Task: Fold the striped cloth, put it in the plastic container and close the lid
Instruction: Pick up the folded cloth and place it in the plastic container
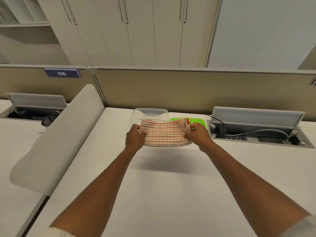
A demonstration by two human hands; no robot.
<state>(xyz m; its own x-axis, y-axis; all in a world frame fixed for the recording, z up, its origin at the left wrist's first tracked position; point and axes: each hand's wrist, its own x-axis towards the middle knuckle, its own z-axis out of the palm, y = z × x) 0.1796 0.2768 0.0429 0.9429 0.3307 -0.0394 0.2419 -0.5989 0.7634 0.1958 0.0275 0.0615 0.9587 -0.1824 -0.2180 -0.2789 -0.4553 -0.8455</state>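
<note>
Two hands, one striped cloth (165,134), one plastic container (149,114), one green lid (196,120).
Left hand (135,137) and right hand (198,135) each form a pinching grip on one short end; the folded cloth spans between them, long axis left-right, raised over the desk (171,194), just before the container.

Bare forearms, with pale sleeves (306,224) (cream or white) pushed up near both elbows.
</note>
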